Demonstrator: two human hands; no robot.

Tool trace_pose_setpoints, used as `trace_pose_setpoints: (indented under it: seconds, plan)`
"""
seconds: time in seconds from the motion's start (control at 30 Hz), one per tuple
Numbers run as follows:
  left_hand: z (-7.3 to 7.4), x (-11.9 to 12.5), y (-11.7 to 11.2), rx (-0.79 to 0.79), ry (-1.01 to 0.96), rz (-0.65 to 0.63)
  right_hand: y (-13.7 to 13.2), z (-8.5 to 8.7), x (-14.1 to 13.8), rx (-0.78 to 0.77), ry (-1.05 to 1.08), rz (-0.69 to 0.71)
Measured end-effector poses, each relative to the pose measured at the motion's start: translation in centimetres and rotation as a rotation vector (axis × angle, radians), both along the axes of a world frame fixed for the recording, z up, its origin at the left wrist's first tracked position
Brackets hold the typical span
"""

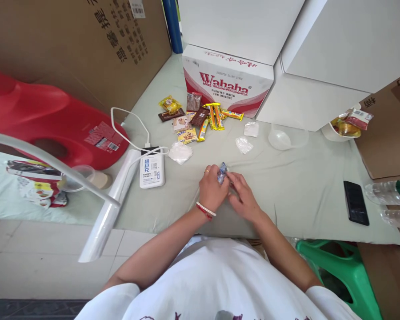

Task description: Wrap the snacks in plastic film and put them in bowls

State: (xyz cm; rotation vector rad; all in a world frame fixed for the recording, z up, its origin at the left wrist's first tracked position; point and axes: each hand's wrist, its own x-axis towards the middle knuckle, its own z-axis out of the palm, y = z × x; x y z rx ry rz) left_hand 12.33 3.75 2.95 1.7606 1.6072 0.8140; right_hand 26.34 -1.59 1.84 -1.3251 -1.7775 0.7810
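Observation:
My left hand (212, 187) is closed around a small blue-and-silver wrapped piece (222, 172), which looks like a wrapped candy. From the right, my right hand (242, 195) meets it, fingertips at the wrapper's edge; the fingers partly hide the piece. Beyond the hands lie crumpled clear plastic wrappers (244, 145) and a folded white one (251, 129). Another whitish plastic piece (181, 152) rests to the left. Farther back is a pile of packaged snacks, with yellow bars (215, 116), a brown packet (200, 117) and a yellow packet (187, 136).
A Wahaha carton (226, 84) stands behind the snacks. On the left are a white power bank (152, 171) with a cable, a plastic roll (110, 209) and a red jug (53, 120). Rightward lie a clear bowl (282, 138), a filled tub (336, 132) and a phone (356, 202).

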Motion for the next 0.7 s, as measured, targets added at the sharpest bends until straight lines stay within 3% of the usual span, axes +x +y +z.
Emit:
trace_pose_setpoints:
  seconds: [0.1, 0.23, 0.33, 0.43, 0.5, 0.57, 0.63, 0.7]
  plan:
    - [1.7, 0.3, -0.8, -0.098, -0.214, -0.005, -1.3, 0.2, -0.6, 0.027, -0.052, 0.077]
    - [3.5, -0.8, -2.0, -0.334, -0.654, -0.242, -1.2, 0.5, 1.2, 0.002, -0.029, -0.237]
    - [3.7, -3.3, -3.0, -0.422, -0.732, -0.308, 1.8, 3.0, 7.3, 0.011, 0.101, -0.607]
    - [2.4, -6.9, -4.0, -0.454, -0.637, -0.174, 7.4, 7.3, 16.0, 0.19, 0.277, -0.885]
    - [1.3, -9.1, -4.8, -0.47, -0.598, -0.037, 11.7, 9.7, 20.9, 0.138, 0.121, -0.913]
    - [0.4, -10.9, -5.7, -0.487, -0.567, 0.04, 15.5, 10.7, 23.7, -0.177, -0.099, -0.821]
    - [0.1, -12.2, -6.6, -0.507, -0.547, 0.08, 18.2, 10.0, 24.2, -0.438, -0.259, -0.682]
    - [0.1, -13.2, -7.3, -0.524, -0.533, 0.109, 19.9, 8.3, 23.2, -0.548, -0.363, -0.595]
